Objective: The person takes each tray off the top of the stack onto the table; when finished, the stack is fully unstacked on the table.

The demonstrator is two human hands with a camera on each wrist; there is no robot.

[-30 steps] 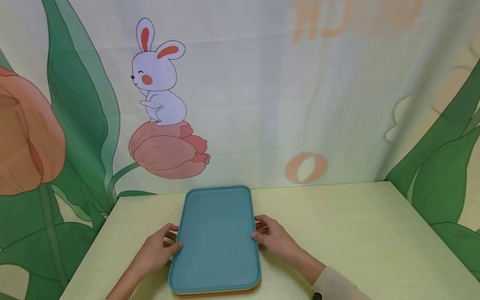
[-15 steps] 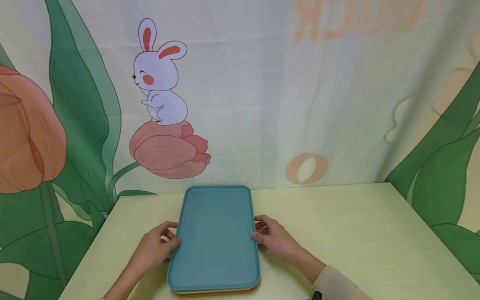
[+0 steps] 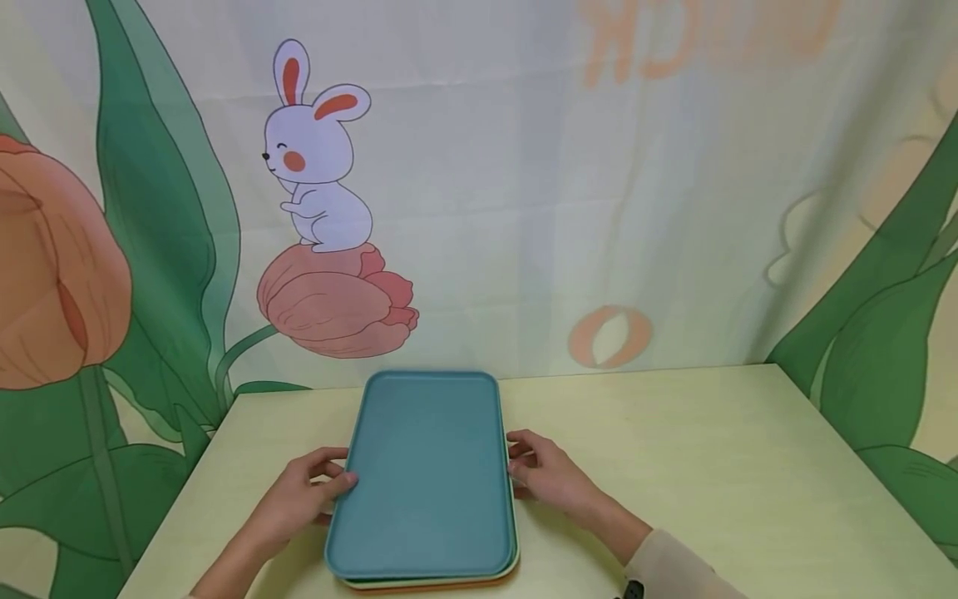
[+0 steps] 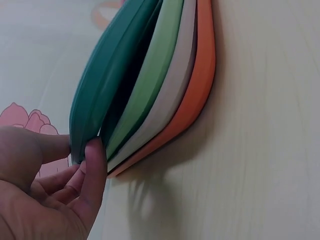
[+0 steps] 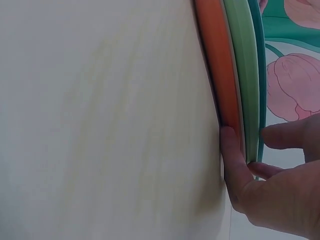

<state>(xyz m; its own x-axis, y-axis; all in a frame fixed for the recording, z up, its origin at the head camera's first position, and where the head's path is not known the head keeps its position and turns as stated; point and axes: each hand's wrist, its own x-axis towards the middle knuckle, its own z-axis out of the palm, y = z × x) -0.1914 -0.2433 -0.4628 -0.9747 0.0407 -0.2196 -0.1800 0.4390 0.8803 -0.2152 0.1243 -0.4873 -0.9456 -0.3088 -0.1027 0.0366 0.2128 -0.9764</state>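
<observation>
In the head view we found the blue tray [image 3: 427, 474] atop lower trays [image 3: 449, 585] on the table [image 3: 659, 466]; left-wrist, the left hand [image 4: 47, 195] pinched its rim, presumably light, stiff, best held there; right-wrist, the right hand [image 5: 285, 195] gripped the lower trays.

In the head view our left hand [image 3: 299, 492] sits between seven and eight o'clock, pinching, its left forearm [image 3: 243, 549] angled up toward one. Our right hand [image 3: 550, 472] grips at five o'clock, the right forearm [image 3: 617, 524] leaning toward ten. From the left wrist, our left thumb [image 4: 54, 148] points to three (some fingers [image 4: 95, 170] fold behind another); from the right wrist, our right thumb [image 5: 287, 136] points to nine.
</observation>
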